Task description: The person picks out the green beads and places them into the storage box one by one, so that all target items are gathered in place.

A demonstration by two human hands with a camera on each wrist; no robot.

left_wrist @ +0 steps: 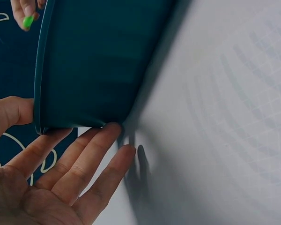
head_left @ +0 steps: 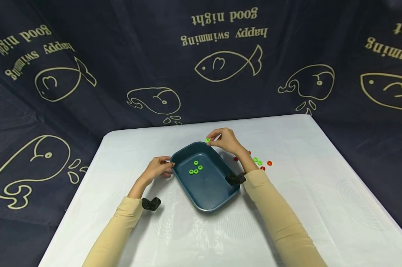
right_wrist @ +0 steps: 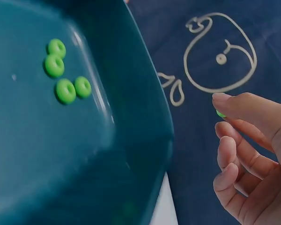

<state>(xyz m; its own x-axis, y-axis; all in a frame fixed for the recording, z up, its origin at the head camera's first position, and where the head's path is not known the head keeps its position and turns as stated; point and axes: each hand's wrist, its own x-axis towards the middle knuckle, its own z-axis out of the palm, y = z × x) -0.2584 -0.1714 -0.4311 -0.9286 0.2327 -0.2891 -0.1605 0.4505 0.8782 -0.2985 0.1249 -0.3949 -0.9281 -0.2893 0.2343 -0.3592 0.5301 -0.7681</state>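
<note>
A dark teal rectangular tray (head_left: 207, 196) lies on the white table. Several small green rings (head_left: 195, 171) sit together inside it, also visible as green rings (right_wrist: 65, 91) in the right wrist view. My left hand (head_left: 158, 167) grips the tray's left far corner; in the left wrist view its thumb (left_wrist: 11, 115) is at the rim and its fingers are against the outer wall. Just above the tray's far rim, my right hand (head_left: 224, 140) pinches one green ring (head_left: 207, 140) between thumb and forefinger. That ring is mostly hidden by the thumb in the right wrist view.
Right of the tray, partly behind the right forearm, lie loose green rings (head_left: 260, 162), orange pieces (head_left: 269, 163) and dark red pieces (head_left: 262, 168). A dark cloth (head_left: 221, 100) with fish and whale drawings hangs beyond the table's far edge.
</note>
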